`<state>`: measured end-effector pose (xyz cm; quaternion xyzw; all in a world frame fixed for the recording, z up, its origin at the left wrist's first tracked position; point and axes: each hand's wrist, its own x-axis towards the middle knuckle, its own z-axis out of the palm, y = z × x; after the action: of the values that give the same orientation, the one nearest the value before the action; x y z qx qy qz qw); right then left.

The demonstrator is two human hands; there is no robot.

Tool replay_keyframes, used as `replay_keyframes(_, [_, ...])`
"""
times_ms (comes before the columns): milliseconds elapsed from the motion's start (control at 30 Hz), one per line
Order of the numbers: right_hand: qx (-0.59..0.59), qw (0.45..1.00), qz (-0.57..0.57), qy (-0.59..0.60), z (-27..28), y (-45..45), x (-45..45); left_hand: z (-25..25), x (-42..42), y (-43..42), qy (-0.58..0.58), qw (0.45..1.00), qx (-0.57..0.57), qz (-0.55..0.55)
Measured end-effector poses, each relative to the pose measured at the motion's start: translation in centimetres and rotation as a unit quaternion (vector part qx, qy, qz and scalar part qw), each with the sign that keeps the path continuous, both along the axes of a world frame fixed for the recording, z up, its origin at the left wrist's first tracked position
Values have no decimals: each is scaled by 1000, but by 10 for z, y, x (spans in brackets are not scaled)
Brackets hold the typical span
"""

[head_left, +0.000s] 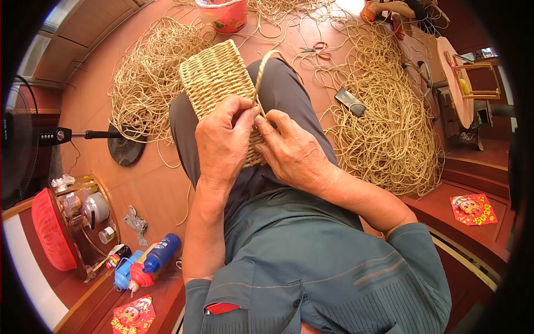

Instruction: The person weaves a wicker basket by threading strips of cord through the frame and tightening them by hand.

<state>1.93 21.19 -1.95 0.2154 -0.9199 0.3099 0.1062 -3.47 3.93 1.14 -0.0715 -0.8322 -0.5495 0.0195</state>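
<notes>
A woven straw-coloured basket (217,75), boxy in shape, lies tilted across my lap between my thighs. My left hand (222,142) is closed over its near part, thumb and forefinger pinched together at the right edge. From that pinch a loose length of straw cord (260,75) rises and curls over my knee. My right hand (292,147) meets the left at the same edge, its thumb and fingers closed round the basket's side. The fingertips nearly touch, and the exact spot where cord meets weave is hidden.
Large heaps of straw cord (384,128) spread over the floor at both sides. A dark phone (350,102) rests on the right heap. Red-handled scissors (318,50) and a red bucket (229,16) are ahead. A fan base (125,147) stands left; another person's arm (396,8) shows at upper right.
</notes>
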Motion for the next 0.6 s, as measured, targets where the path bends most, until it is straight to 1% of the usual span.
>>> replay_keyframes(67, [5,1000,-1,-14,-1,-1,-2,0,3,-2,34,997,-62,-15])
replay_keyframes(167, [-18,1000,4,-9,1,0,-4,-10,8,-5,104,987,-112,-39])
replay_keyframes(267, [-51,998,11,-40,0,1,-6,-21,20,-8,162,969,-183,21])
replay_keyframes(367, [-69,997,14,-33,-2,1,-7,-20,37,-2,168,949,-264,19])
replay_keyframes(467, [-83,996,7,-39,-5,2,-8,-25,42,8,143,939,-313,29])
replay_keyframes(500, [-91,995,5,-43,-7,2,-8,-22,42,10,113,935,-335,28])
replay_keyframes(600, [-112,992,-1,-63,-7,3,-7,-26,37,12,102,961,-252,53])
